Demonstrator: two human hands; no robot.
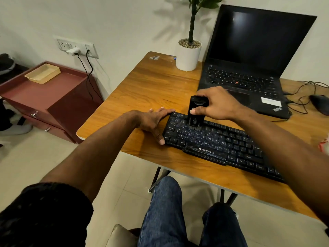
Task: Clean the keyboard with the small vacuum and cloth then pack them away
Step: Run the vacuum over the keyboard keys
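Your right hand (216,104) grips the small vacuum (195,111) upright on the keyboard (219,138), near its left end. Your left hand (153,122) lies flat, steadying that end. The vacuum looks light and rigid; hold its upper body

keyboard (222,139) before laptop (249,72) on table (151,82) (plant pot (188,56) behind-left).

The left arm is extended forward, bare from a dark sleeve pushed up near the elbow. The left hand (154,122) is laid palm down, fingers straight and together, thumb spread toward the body. The right arm is extended from the right, and the right hand (216,104) is curled in a grip, knuckles uppermost.
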